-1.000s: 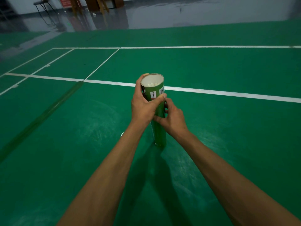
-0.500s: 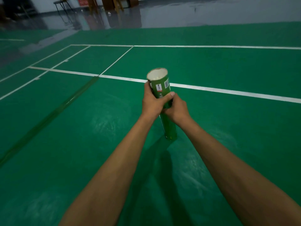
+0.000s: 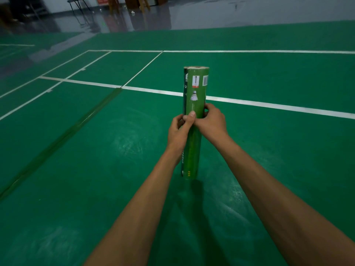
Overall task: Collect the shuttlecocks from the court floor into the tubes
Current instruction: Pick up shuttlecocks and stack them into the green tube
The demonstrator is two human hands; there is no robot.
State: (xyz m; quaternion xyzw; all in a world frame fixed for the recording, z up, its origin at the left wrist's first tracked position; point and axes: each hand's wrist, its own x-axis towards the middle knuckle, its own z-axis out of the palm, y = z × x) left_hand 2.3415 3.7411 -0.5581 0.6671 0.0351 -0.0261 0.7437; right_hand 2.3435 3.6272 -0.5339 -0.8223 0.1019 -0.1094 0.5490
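Note:
A tall green shuttlecock tube (image 3: pixel 195 89) stands upright in front of me, its base near or on the green court floor (image 3: pixel 96 169). My left hand (image 3: pixel 179 131) grips its middle from the left, thumb pressed on the front. My right hand (image 3: pixel 212 122) wraps the tube from the right at the same height. The open top rim faces away from me, so the contents are hidden. A few small white shuttlecocks (image 3: pixel 133 13) lie far off on the grey floor.
White court lines (image 3: pixel 269 106) cross the floor behind the tube. A darker strip (image 3: pixel 63 135) runs diagonally on the left. A chair (image 3: pixel 75 3) and wooden furniture legs (image 3: pixel 142 4) stand at the far edge by the wall.
The tube has gone from tilted toward me, with its white inside showing, to upright. Both hands slid down from near the top to its middle. The view lifted slightly.

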